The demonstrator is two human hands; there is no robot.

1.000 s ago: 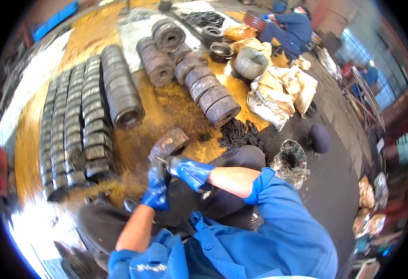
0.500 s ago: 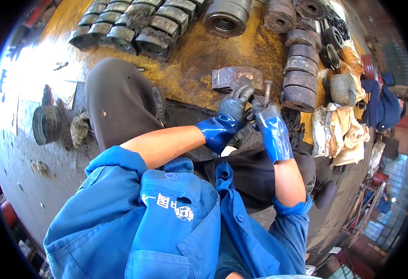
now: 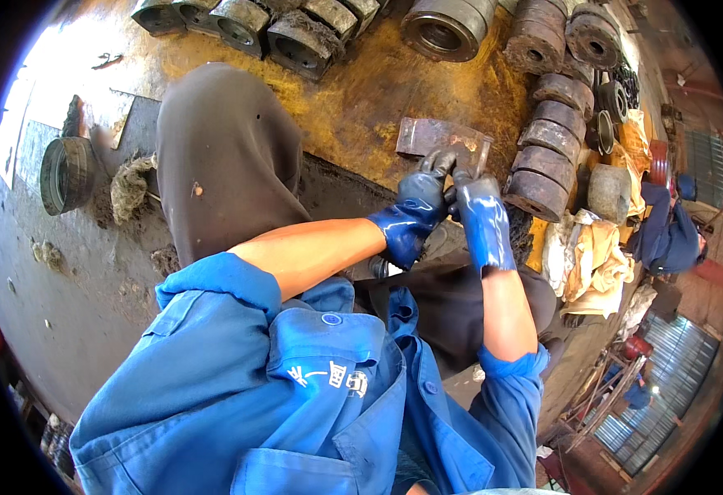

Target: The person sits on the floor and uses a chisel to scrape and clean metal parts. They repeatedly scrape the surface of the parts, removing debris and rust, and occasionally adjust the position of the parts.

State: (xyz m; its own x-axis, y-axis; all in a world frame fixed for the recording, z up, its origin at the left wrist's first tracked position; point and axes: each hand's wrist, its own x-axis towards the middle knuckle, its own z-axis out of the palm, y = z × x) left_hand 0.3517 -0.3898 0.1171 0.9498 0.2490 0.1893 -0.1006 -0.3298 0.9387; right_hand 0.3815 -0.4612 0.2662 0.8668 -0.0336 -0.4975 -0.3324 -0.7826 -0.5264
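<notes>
Blue gloves point(image 3: 405, 233), two — right grip point(image 3: 474, 196) round one rod point(image 3: 483, 155); left grip point(image 3: 423, 190), cannot tell — one curved block point(image 3: 434, 138) near.

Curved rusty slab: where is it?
Head view, upper right of centre: the slab lies just beyond the left hand and right hand, left of the rusty cylinder row.

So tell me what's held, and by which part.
The right hand appears to grip a short metal rod by its near end, the far end jutting out. Whether the left hand holds anything can't be told.
</notes>
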